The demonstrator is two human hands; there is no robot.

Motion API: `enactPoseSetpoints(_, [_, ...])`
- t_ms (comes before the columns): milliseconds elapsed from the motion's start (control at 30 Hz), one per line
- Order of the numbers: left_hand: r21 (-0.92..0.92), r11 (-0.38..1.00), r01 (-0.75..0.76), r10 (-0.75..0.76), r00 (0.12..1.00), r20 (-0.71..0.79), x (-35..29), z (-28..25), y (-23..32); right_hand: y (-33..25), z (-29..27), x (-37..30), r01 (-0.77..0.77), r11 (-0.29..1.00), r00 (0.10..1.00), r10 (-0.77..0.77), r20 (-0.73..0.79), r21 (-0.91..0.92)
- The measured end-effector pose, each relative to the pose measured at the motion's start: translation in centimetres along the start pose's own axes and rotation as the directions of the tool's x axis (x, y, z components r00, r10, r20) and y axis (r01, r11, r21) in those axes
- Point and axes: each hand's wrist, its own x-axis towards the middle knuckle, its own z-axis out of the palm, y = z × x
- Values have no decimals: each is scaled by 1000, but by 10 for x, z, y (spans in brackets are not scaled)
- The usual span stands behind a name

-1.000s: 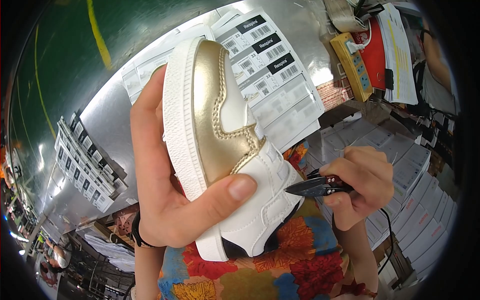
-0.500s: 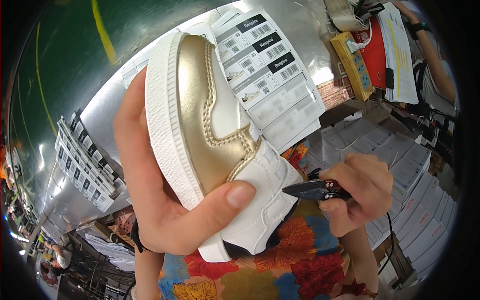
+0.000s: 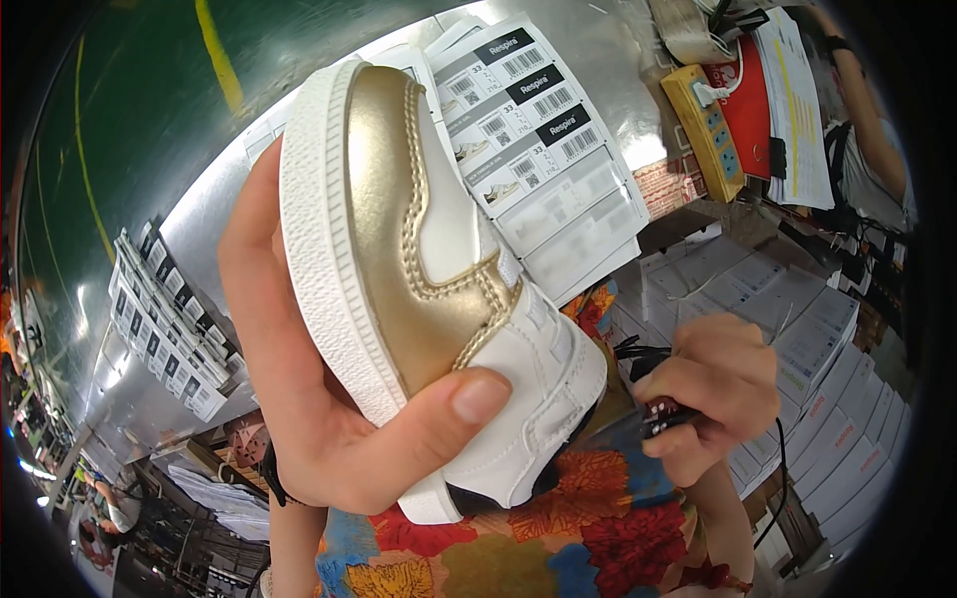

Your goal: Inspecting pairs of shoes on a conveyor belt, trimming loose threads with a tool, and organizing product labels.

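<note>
My left hand [image 3: 319,429] grips a small gold and white sneaker [image 3: 394,219] around its thick white sole, thumb pressed on the upper. The shoe is tilted, with its gold toe up and its white heel toward my body. Right of the heel, my right hand [image 3: 718,389] is closed around a pair of thread snips [image 3: 662,415] with a dark red handle. Their blades point left toward the heel and are smeared by motion; they look apart from the shoe. My palm hides most of the handle.
Label sheets [image 3: 558,199] lie on the metal table [image 3: 189,249] beyond the shoe, with bundled labels [image 3: 164,329] at left. A yellow power strip [image 3: 706,135] and a clipped paper stack [image 3: 797,120] are at far right. White boxes [image 3: 827,439] stand at right. Another person's arm [image 3: 867,110] shows behind.
My right hand has drawn the snips slightly right and down, away from the heel. The sneaker in my left hand has shifted a little to the left at its toe.
</note>
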Motion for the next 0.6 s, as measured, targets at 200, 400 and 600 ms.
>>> enactPoseSetpoints(200, [-7,1000,4,-4,1000,-3,-2,2,0,4,6,-2,-47,999,983,43,-180,-19])
enactPoseSetpoints(400, [-16,1000,2,-2,1000,-5,0,1,2,0,19,2,-283,910,924,343,-168,302])
enactPoseSetpoints(600, [-22,1000,-3,2,1000,-8,0,0,2,13,20,13,-111,933,989,138,-57,343])
